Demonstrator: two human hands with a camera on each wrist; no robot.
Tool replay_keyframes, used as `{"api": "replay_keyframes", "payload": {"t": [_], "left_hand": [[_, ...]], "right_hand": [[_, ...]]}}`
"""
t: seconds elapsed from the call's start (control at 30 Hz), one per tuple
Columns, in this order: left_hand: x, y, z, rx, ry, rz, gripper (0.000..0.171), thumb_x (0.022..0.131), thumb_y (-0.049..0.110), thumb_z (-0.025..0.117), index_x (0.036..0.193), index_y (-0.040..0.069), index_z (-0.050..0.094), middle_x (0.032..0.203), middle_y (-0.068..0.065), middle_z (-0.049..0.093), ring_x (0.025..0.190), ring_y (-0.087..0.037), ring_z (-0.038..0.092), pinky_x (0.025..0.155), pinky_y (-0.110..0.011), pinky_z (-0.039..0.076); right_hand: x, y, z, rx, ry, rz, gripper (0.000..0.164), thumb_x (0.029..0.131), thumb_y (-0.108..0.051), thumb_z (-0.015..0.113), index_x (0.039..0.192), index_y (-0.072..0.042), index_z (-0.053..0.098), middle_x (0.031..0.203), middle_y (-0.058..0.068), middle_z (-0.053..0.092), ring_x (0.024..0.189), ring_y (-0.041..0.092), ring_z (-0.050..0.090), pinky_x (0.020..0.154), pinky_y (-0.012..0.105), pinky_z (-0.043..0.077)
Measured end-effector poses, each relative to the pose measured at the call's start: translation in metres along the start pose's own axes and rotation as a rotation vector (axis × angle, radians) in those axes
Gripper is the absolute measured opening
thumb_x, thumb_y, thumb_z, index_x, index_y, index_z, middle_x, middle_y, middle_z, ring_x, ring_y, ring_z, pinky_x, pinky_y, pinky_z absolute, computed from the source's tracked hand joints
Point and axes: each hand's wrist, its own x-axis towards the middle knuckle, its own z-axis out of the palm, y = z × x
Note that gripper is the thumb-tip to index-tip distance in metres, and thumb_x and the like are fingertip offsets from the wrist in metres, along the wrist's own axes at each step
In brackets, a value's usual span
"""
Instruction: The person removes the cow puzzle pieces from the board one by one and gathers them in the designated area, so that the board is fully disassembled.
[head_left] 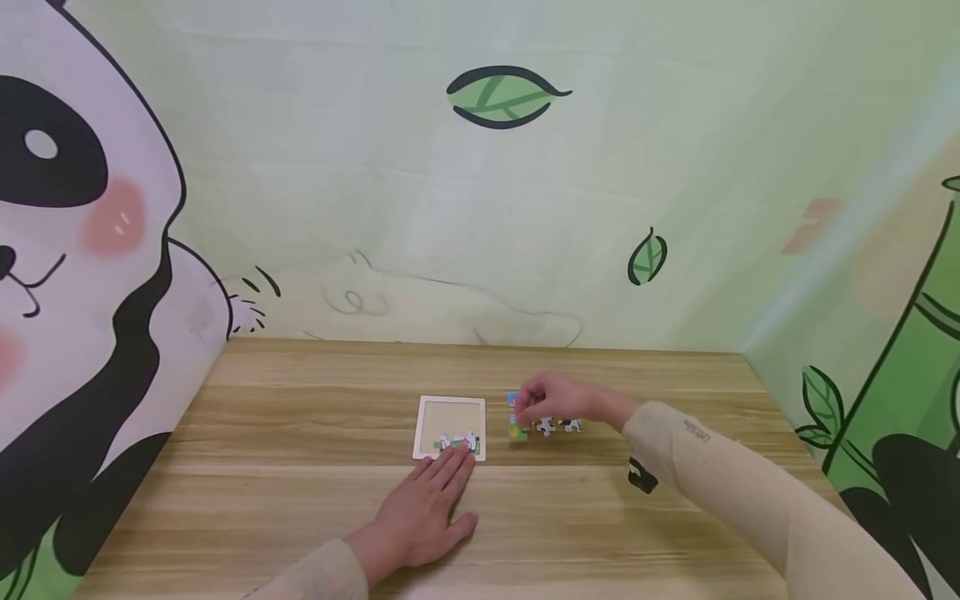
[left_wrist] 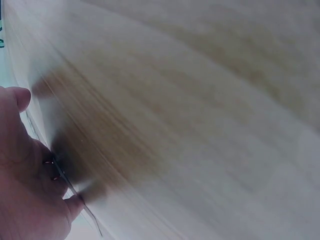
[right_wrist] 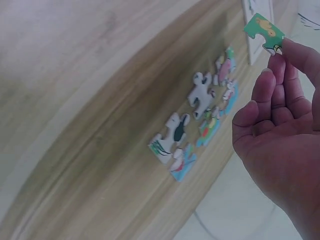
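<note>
A square puzzle tray (head_left: 483, 429) with a pale rim lies on the table, and a few joined pieces (head_left: 468, 440) sit along its bottom edge. My left hand (head_left: 426, 512) rests flat with straight fingers, their tips on the tray's lower edge by those pieces. Right of the tray, my right hand (head_left: 558, 398) pinches a green puzzle piece (right_wrist: 265, 31) with a yellow figure between thumb and fingertips, raised above the table. Below it lie several loose pieces, among them a white one (right_wrist: 201, 95) and a black-and-white one (right_wrist: 172, 136).
The wood-grain table (head_left: 300, 417) ends at a pale green backdrop (head_left: 337, 167) printed with leaves and a panda. A black item (head_left: 642, 475) shows under the right sleeve. The left wrist view holds mostly blurred tabletop.
</note>
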Motion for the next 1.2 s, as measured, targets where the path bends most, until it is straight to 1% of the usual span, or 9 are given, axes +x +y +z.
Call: {"api": "replay_keyframes", "payload": {"t": [0.1,0.23,0.4,0.5,0.7,0.8,0.93,1.1,1.2], "left_hand": [[0.000,0.000,-0.001,0.004,-0.003,0.000,0.076,0.109,0.050,0.045,0.165,-0.001,0.036,0.174,-0.017,0.030,0.159,-0.034,0.032,0.127,-0.053,0.032],[-0.001,0.001,-0.002,0.006,-0.004,-0.001,0.076,0.109,0.050,0.045,0.165,-0.001,0.036,0.174,-0.017,0.030,0.159,-0.034,0.032,0.127,-0.053,0.032],[0.000,0.000,-0.001,0.013,-0.005,-0.002,0.076,0.109,0.050,0.045,0.165,-0.001,0.036,0.174,-0.017,0.030,0.159,-0.033,0.032,0.127,-0.052,0.032],[0.001,0.000,-0.001,0.017,-0.006,-0.001,0.076,0.109,0.051,0.045,0.165,0.000,0.036,0.174,-0.017,0.030,0.160,-0.033,0.032,0.127,-0.052,0.032],[0.000,-0.001,0.000,0.005,0.007,0.009,0.075,0.109,0.049,0.047,0.164,-0.001,0.037,0.173,-0.018,0.032,0.159,-0.034,0.033,0.127,-0.053,0.033],[-0.001,-0.002,0.001,0.009,0.017,0.018,0.075,0.109,0.049,0.048,0.163,-0.002,0.038,0.172,-0.019,0.034,0.158,-0.036,0.035,0.126,-0.054,0.034],[-0.001,-0.002,0.002,0.009,0.024,0.020,0.075,0.108,0.049,0.050,0.163,-0.002,0.039,0.171,-0.019,0.035,0.158,-0.036,0.036,0.125,-0.055,0.035],[-0.001,-0.003,0.004,0.010,0.040,0.027,0.075,0.108,0.049,0.049,0.162,-0.003,0.040,0.171,-0.020,0.036,0.157,-0.037,0.037,0.124,-0.056,0.036],[-0.001,-0.003,0.004,0.007,0.038,0.024,0.075,0.108,0.049,0.050,0.162,-0.003,0.040,0.171,-0.019,0.036,0.157,-0.036,0.037,0.124,-0.055,0.036]], "right_hand": [[0.000,0.003,0.004,-0.020,0.011,0.038,0.008,0.098,-0.017,0.077,0.100,-0.010,0.075,0.090,0.000,0.073,0.087,0.030,0.066,0.081,0.041,0.057],[-0.001,0.005,0.007,-0.030,0.020,0.054,0.008,0.097,-0.017,0.078,0.101,-0.011,0.075,0.091,-0.001,0.073,0.087,0.026,0.066,0.079,0.036,0.055],[-0.001,0.008,0.010,-0.008,0.013,0.029,0.008,0.097,-0.013,0.078,0.101,-0.007,0.074,0.091,0.001,0.072,0.084,0.017,0.064,0.082,0.039,0.057],[-0.001,0.010,0.012,-0.003,0.002,0.005,0.008,0.097,-0.010,0.078,0.101,-0.005,0.073,0.090,0.002,0.071,0.082,0.017,0.063,0.080,0.041,0.058],[0.000,0.014,0.014,-0.008,-0.008,-0.043,0.007,0.096,-0.006,0.078,0.098,-0.001,0.072,0.086,0.003,0.069,0.077,0.016,0.059,0.072,0.033,0.055],[0.000,0.015,0.016,-0.035,0.008,-0.062,0.007,0.096,-0.005,0.078,0.097,-0.002,0.072,0.085,0.002,0.069,0.076,0.013,0.059,0.070,0.028,0.054],[0.000,0.018,0.020,-0.101,0.047,-0.074,0.007,0.095,-0.006,0.079,0.095,-0.006,0.072,0.084,-0.002,0.067,0.076,0.010,0.058,0.070,0.024,0.052],[-0.001,0.021,0.025,-0.177,0.095,-0.098,0.009,0.096,-0.009,0.080,0.093,-0.009,0.071,0.082,-0.004,0.064,0.074,0.008,0.054,0.069,0.022,0.049],[-0.002,0.021,0.028,-0.206,0.114,-0.124,0.010,0.096,-0.010,0.080,0.092,-0.008,0.071,0.082,-0.004,0.065,0.074,0.007,0.055,0.069,0.022,0.050]]}}
